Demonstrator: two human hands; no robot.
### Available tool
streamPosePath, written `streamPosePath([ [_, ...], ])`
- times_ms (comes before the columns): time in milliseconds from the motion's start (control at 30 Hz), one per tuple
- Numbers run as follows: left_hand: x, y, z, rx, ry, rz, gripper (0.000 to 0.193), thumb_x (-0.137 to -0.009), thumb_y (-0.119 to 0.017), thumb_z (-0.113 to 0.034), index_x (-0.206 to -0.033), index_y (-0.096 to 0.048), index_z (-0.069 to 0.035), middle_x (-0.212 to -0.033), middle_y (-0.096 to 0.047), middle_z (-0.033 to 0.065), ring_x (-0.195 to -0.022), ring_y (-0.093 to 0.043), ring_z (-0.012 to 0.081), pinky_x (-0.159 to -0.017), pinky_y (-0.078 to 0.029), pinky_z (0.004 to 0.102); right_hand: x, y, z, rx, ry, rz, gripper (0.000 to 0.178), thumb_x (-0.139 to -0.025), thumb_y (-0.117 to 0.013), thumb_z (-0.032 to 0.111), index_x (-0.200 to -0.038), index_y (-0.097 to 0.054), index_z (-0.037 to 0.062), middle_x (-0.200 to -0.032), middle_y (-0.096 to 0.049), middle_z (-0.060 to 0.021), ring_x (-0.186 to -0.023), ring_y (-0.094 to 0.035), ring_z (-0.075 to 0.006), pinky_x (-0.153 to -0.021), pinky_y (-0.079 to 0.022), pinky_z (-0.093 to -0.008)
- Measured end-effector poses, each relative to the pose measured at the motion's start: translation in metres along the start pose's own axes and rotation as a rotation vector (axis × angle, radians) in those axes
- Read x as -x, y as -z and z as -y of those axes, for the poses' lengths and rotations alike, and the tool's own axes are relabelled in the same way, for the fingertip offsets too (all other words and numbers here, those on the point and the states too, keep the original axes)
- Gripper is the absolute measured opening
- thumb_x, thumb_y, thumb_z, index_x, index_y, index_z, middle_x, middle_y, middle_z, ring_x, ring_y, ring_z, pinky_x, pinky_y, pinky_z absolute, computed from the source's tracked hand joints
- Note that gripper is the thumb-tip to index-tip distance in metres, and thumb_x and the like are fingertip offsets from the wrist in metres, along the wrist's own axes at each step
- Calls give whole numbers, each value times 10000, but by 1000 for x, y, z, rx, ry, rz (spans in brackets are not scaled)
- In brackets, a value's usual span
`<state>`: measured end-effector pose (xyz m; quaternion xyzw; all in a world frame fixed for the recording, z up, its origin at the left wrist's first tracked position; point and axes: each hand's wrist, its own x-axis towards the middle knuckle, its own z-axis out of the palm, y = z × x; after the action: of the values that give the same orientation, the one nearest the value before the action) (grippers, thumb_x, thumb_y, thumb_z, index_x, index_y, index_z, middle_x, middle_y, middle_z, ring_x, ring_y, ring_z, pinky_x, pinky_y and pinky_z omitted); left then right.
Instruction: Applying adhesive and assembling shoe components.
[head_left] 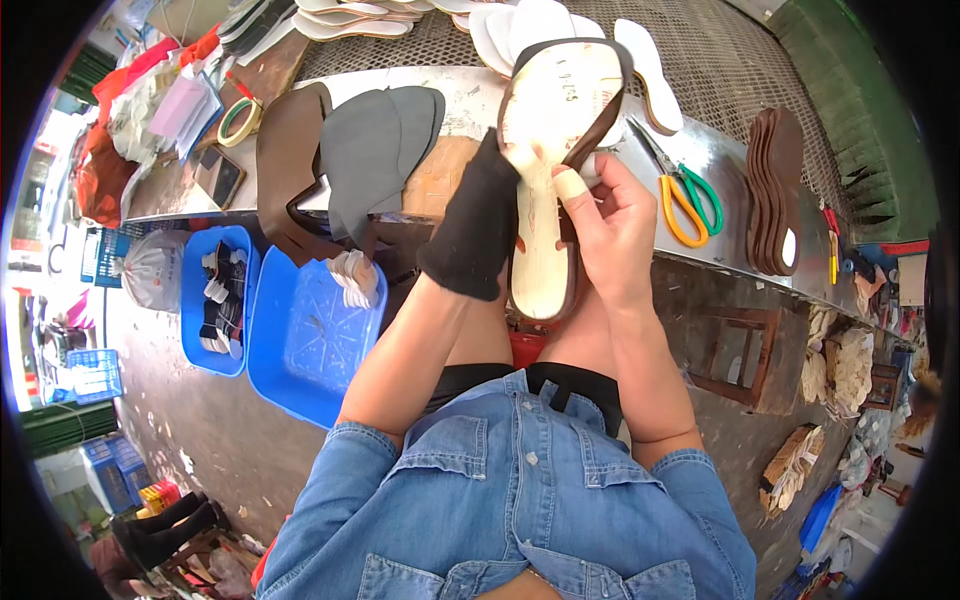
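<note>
A half-made shoe point(560, 100) is held up over my lap, its pale underside facing me and its heel end toward me. Dark brown leather wraps the edge of that underside, which bears some marks. My left hand point(470, 225), in a black glove, is closed round its left side at the waist. On the opposite side my bare right hand point(612, 225) pinches the leather edge, a pale wrap on the thumb. Scissors point(682, 200) with one orange and one green handle lie on the metal bench right of that hand.
Grey leather pieces point(380, 140) and brown ones point(285, 150) lie at the bench's left. Brown stacked pieces point(773, 190) sit at its right, white soles point(650, 80) along the back. Below left stand a blue tub point(320, 330) and a blue basket point(240, 240); a wooden stool point(745, 350) is under the bench.
</note>
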<state>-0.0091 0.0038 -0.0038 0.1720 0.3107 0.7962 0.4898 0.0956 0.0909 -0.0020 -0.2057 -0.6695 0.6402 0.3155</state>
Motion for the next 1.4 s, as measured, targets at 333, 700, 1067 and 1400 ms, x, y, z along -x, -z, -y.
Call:
streamPosePath([
  [333, -4, 17, -4, -1296, -234, -100, 742, -652, -749, -185, -1239, -353, 35, -1000, -623, 246, -927, -642, 352, -774, -513, 399, -7, 47, 34, 717, 303, 14, 163, -734, -752, 109, -687, -630, 12, -519, -505, 0, -483, -380, -29, -435, -261, -231],
  [700, -5, 1, -20, -1384, -205, 53, 888, -707, -708, -201, -1409, -215, 30, -998, -615, 273, -902, -633, 390, -762, -501, 396, -26, 68, 17, 829, 855, -19, 237, -588, -738, -26, -785, -613, 10, -888, -563, -84, -907, -546, -258, -713, -452, -354],
  [1067, 1, -11, -27, -1522, -192, 89, 866, -728, -725, -310, -1369, -266, 50, -894, -620, 278, -845, -621, 422, -723, -491, 432, -22, 69, 12, 788, 869, 27, 220, -572, -750, 6, -757, -637, 42, -799, -518, -57, -783, -510, -238, -633, -431, -333],
  [1400, 10, -6, -15, -1516, -61, 113, 559, -766, -706, -314, -1102, -398, 10, -867, -612, 281, -838, -610, 441, -695, -477, 468, -7, 63, 35, 777, 506, 189, 202, -689, -703, 17, -856, -594, -10, -859, -551, -89, -859, -520, -246, -773, -415, -314],
])
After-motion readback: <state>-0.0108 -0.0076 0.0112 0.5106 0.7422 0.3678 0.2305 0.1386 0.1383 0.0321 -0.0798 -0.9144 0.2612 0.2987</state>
